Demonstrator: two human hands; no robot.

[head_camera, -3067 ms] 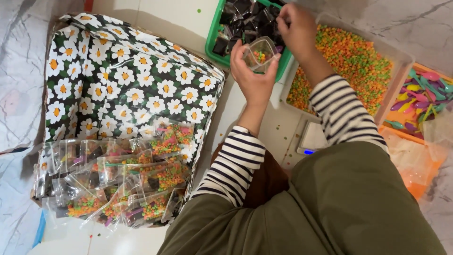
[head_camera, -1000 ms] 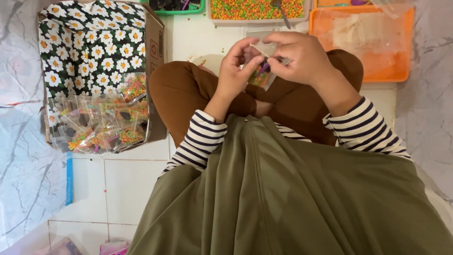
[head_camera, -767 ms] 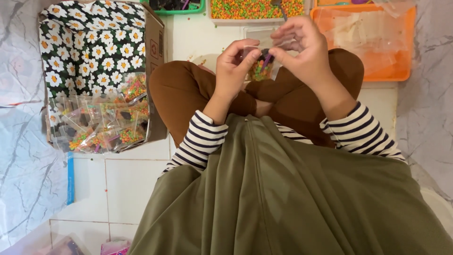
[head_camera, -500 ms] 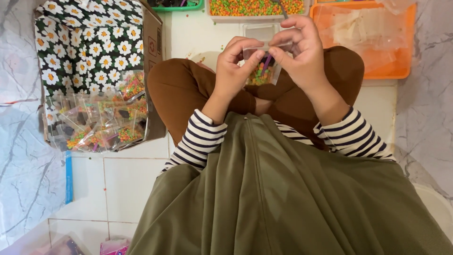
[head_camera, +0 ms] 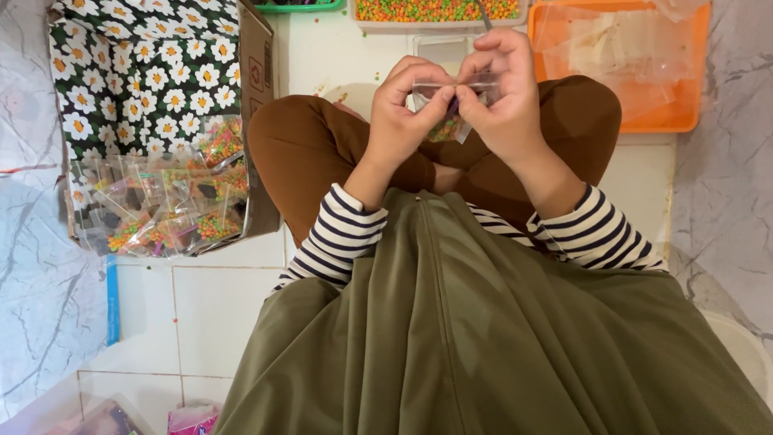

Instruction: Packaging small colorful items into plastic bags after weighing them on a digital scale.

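Both hands, the left hand (head_camera: 403, 113) and right hand (head_camera: 503, 97), are pinched on one small clear bag (head_camera: 451, 109) of orange and green beads, held above the brown-trousered lap. Since half a second ago the bag is held slightly lower, its top edge pressed between the fingers (head_camera: 427, 101).

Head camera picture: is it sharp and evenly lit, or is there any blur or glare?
Head view: light is soft and even, shadows faint; the left hand, right hand and the small clear bag they pinch look fairly sharp; slight shine on the filled bags in the flowered box; edges bend a little.
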